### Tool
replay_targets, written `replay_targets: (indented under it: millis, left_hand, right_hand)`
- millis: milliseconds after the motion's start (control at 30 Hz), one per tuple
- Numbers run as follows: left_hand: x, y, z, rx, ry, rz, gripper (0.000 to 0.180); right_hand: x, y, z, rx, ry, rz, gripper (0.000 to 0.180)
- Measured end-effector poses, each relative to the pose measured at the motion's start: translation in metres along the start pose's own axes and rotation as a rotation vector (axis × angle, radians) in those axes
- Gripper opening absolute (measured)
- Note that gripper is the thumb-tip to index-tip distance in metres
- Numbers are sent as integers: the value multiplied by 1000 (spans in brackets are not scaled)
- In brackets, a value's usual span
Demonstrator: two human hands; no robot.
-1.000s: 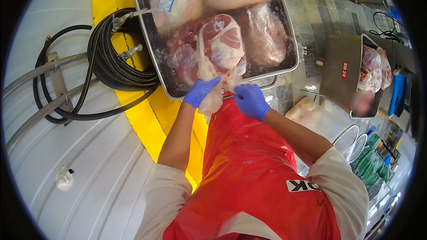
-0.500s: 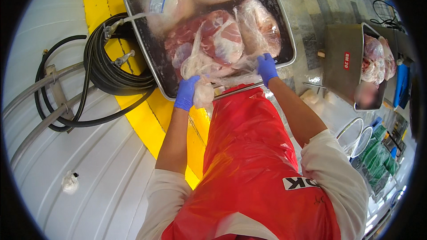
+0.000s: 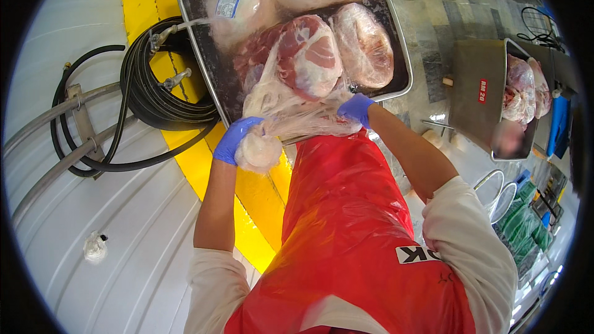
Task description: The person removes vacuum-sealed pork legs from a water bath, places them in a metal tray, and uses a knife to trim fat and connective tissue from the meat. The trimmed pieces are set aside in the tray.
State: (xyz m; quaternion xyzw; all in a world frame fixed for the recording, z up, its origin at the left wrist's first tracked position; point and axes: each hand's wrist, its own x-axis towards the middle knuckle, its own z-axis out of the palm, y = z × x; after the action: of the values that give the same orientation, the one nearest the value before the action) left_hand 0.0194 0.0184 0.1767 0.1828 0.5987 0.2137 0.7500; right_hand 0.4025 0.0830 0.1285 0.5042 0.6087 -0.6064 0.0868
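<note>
Both of my hands wear blue gloves and grip a clear plastic wrap (image 3: 309, 111) at the near edge of a metal tub (image 3: 405, 43). My left hand (image 3: 237, 138) is closed round a bunched end of it beyond the rim. Toward the near right corner, my right hand (image 3: 356, 110) is closed on the other side, stretching the wrap between them. The wrap reaches up to an unwrapped piece of raw meat (image 3: 309, 52) with white fat. Beside that lies a plastic-wrapped piece (image 3: 364, 46). Two larger wrapped pieces with labels, one a pale bundle (image 3: 244, 6), sit at the far side.
Water runs from a tap (image 3: 162, 38) into the tub at its left. A coiled black hose (image 3: 139, 86) hangs by metal pipes (image 3: 55, 114). At right stands another metal bin (image 3: 476, 86) with wrapped meat; green crates (image 3: 523, 219) are farther off.
My left hand has moved left and nearer with the bunched wrap. My right hand has shifted slightly left and nearer. The wrap is pulled farther over the near rim.
</note>
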Motion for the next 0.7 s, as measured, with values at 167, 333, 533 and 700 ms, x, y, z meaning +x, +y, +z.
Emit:
replay_targets:
  millis: [167, 333, 533, 700]
  left_hand:
    - [-5, 23, 8, 16, 71, -66, 24]
    - [34, -10, 18, -58, 44, -6, 22]
    - [80, -42, 64, -251, -178, -136, 31]
    - [76, -36, 81, -675, -256, -371, 36]
  right_hand:
    - [-41, -22, 8, 1106, -67, 264, 12]
    - [-47, -43, 22, 1408, -116, 159, 12]
    - [-50, -57, 29, 1286, -172, 75, 16]
    - [-43, -66, 38, 964, -147, 72, 19]
